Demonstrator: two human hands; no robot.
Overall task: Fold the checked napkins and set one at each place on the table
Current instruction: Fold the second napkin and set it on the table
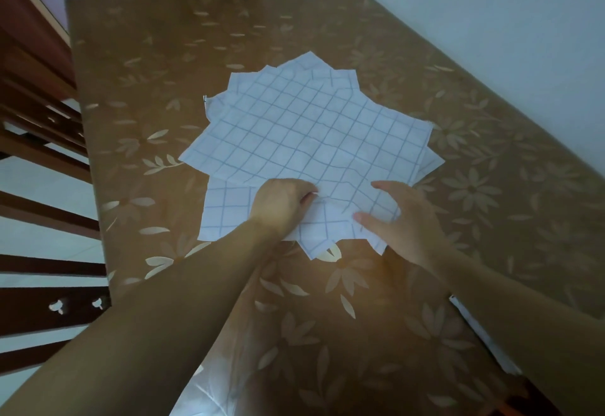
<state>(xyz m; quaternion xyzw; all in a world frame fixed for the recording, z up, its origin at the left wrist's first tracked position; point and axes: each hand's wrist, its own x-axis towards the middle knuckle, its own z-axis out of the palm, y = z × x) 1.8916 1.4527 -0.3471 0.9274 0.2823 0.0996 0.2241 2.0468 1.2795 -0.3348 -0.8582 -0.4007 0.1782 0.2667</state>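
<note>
A loose pile of white napkins with thin blue checks [304,134] lies fanned out flat in the middle of the table [360,317]. My left hand [281,206] pinches the near edge of the top napkin, fingers curled on the cloth. My right hand [406,219] rests on the pile's near right part, fingers spread, thumb under or against a napkin edge. Whether the right hand grips the cloth I cannot tell. The hands hide the near corners of the pile.
The table wears a glossy brown cloth with pale flower prints. Dark wooden chair backs [42,140] line the left side. A pale wall [491,23] runs along the right edge. A white strip [481,334] shows at the table's near right edge.
</note>
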